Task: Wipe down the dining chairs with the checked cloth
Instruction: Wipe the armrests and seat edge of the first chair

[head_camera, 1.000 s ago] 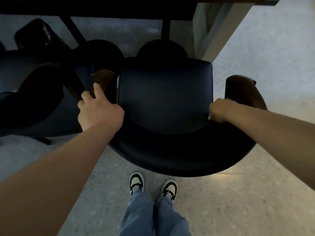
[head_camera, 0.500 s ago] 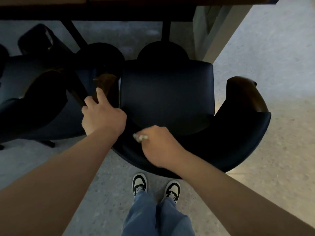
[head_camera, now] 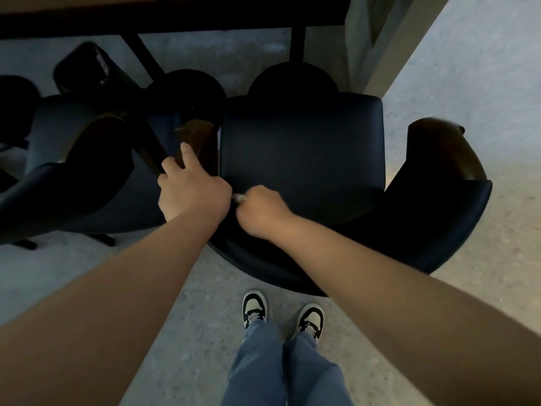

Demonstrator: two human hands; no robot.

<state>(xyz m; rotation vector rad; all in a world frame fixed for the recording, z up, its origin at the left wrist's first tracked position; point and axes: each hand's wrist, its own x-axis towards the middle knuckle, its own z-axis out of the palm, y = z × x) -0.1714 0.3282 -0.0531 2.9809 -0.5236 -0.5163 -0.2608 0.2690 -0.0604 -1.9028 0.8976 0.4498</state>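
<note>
A dark blue dining chair point(head_camera: 301, 148) with wooden armrest tips stands in front of me, pushed under a table. My left hand point(head_camera: 193, 191) grips the chair's left armrest point(head_camera: 199, 139), fingers curled round it. My right hand point(head_camera: 260, 212) is fisted on the inner left curve of the backrest, right beside the left hand. Only a small pale corner of the cloth point(head_camera: 238, 197) shows at its knuckles; the rest is hidden in the fist.
A second dark chair point(head_camera: 73, 177) stands close on the left, its armrest near the first chair's. The table edge point(head_camera: 175, 22) and its dark legs run along the top. A wall corner point(head_camera: 377, 45) rises at upper right. My feet point(head_camera: 281, 315) stand behind the chair on grey floor.
My right hand has swept with the cloth from the right armrest along the backrest's inner curve to the left, ending against my left hand. The left hand stayed on the left armrest.
</note>
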